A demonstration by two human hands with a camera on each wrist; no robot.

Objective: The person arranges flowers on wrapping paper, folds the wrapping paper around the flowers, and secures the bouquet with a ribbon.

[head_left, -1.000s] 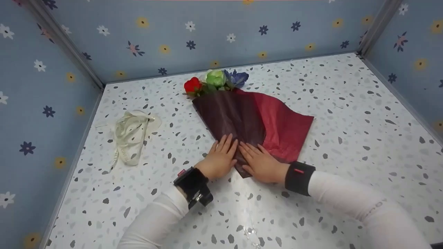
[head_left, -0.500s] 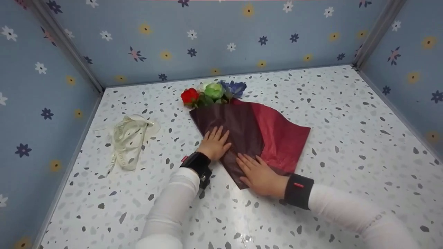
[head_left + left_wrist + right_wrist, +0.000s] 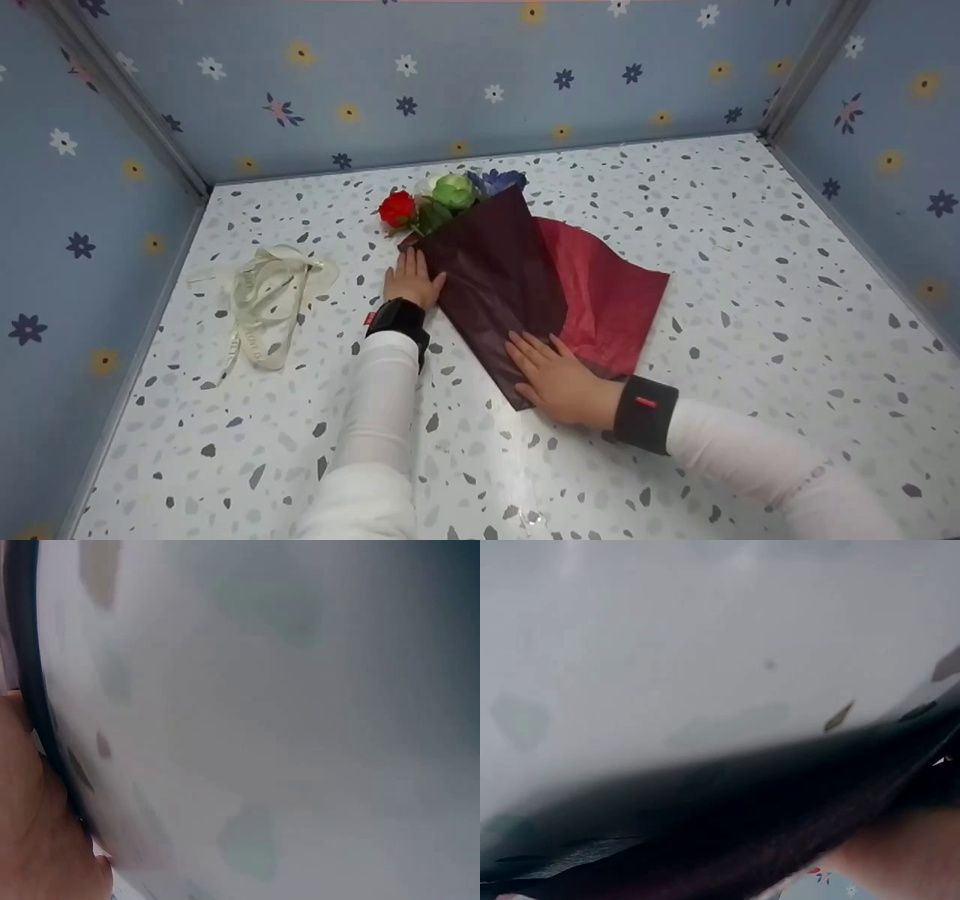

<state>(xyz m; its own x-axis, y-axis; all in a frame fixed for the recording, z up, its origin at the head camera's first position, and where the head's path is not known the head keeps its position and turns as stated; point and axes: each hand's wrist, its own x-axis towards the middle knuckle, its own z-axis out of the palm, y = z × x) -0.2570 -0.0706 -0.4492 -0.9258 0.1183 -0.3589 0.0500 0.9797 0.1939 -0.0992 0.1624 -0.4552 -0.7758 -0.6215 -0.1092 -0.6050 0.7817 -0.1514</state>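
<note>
A bouquet lies on the speckled table, wrapped in paper that is dark maroon on the left and brighter red on the right. From its upper end show a red flower, a green flower and a blue flower. My left hand rests at the wrapper's upper left edge, fingers straight and pointing away. Flat on the lower part of the wrapping paper, near its pointed end, lies my right hand. Both wrist views show mostly blurred tabletop; the stems are hidden inside the paper.
On the left of the table lies a loosely looped cream ribbon with lettering. Blue flower-patterned panels stand along the back and both sides.
My left hand has slid up and left from the wrapper's lower end to its upper left edge. The dark paper's upper part now reaches higher toward the blue flower. My right hand stays put.
</note>
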